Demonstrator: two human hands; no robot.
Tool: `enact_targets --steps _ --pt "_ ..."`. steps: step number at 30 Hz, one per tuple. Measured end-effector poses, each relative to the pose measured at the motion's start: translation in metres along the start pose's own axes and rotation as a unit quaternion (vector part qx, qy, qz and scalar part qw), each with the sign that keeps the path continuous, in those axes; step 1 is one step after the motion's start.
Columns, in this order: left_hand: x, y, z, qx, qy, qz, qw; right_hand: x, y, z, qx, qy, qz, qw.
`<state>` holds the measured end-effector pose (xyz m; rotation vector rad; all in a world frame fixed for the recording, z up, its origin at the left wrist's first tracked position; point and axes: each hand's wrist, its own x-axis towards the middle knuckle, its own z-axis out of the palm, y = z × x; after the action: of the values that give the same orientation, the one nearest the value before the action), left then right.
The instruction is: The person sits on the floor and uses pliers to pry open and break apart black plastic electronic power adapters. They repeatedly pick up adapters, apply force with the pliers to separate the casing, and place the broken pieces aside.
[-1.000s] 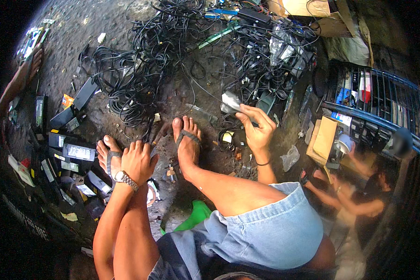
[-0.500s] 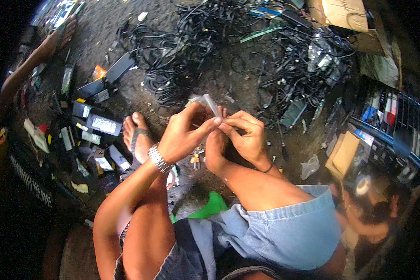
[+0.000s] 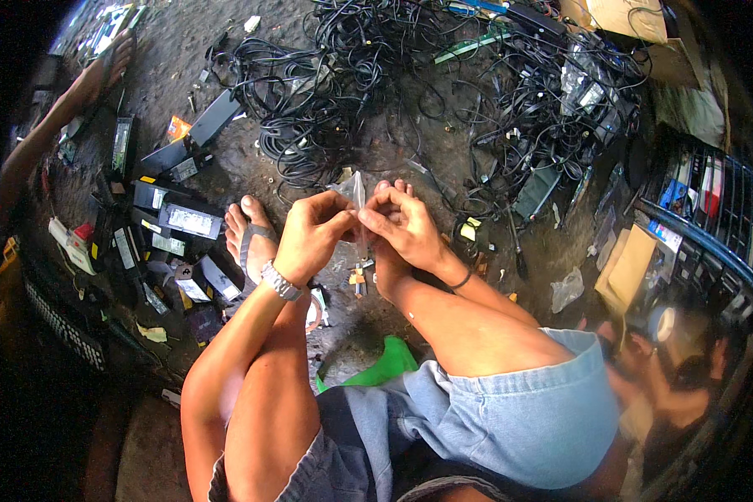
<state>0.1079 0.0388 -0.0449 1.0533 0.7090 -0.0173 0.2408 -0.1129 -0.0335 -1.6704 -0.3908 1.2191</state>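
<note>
A small clear plastic bag is pinched between both hands, over the ground in front of my knees. My left hand, with a metal watch on its wrist, has thumb and fingertips closed on the bag's left side. From the right, my right hand grips it the same way, a dark band round that wrist. The fingertips of the two hands nearly meet. Part of the plastic stands up above them and part hangs below. Whether anything lies inside the bag, I cannot tell.
Tangled black cables lie ahead, with another cable heap to the right. Black power adapters cluster at left. A crate and cardboard stand right. Green material lies below. Another person's leg reaches in at upper left.
Both hands have turned so that the fingertips face each other, and the right hand has moved left and up. The plastic bag now stands more upright between them.
</note>
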Motion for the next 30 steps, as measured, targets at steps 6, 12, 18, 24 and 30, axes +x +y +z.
enact_targets --steps 6,12,18,24,30 --pt "-0.005 -0.008 0.004 0.18 0.008 0.023 0.983 0.002 0.006 -0.01 -0.332 0.03 -0.187 0.924" --pt "-0.006 -0.004 -0.004 0.345 0.126 0.172 0.914 -0.005 -0.001 -0.017 -0.203 0.087 -0.147 0.964" --pt "-0.017 -0.021 -0.005 0.157 -0.015 0.111 0.981 0.002 0.005 -0.007 -0.184 -0.104 0.053 0.976" --pt "-0.021 -0.007 0.005 0.292 0.019 0.182 0.939 0.005 0.023 0.001 -0.283 -0.046 -0.08 0.955" --pt "-0.01 -0.002 -0.017 0.495 0.2 0.239 0.811 -0.002 0.008 0.005 -0.371 0.003 -0.115 0.922"
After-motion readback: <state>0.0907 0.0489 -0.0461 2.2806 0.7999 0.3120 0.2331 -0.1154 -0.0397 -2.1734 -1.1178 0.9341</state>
